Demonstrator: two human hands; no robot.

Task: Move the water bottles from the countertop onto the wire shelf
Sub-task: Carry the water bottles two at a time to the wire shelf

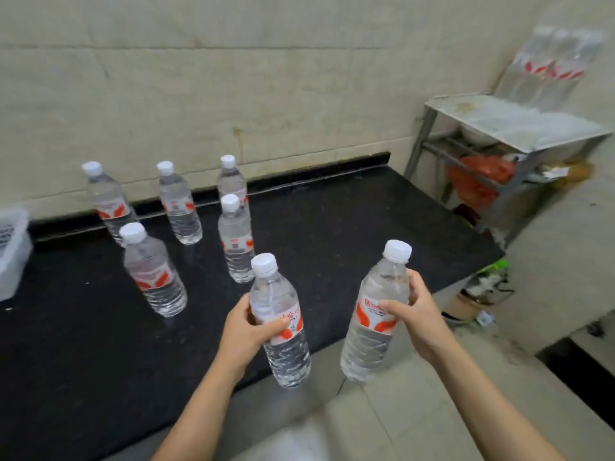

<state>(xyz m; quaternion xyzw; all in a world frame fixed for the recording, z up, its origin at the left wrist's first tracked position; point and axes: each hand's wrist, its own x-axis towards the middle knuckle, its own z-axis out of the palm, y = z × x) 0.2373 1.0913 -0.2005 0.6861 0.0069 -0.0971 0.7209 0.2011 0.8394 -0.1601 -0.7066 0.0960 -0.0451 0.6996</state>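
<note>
As hands [243, 331] [422, 317] grip 2 btls [276, 294] [382, 287] (one each), 5 on countertop [332, 227]

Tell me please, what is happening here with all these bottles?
A person is moving bottles by hand. The left hand grips one water bottle and the right hand grips a second bottle, both held in the air at the front edge of the black countertop. Five more bottles stand upright on the countertop. Several blurred bottles stand on top of the metal shelf at the right.
</note>
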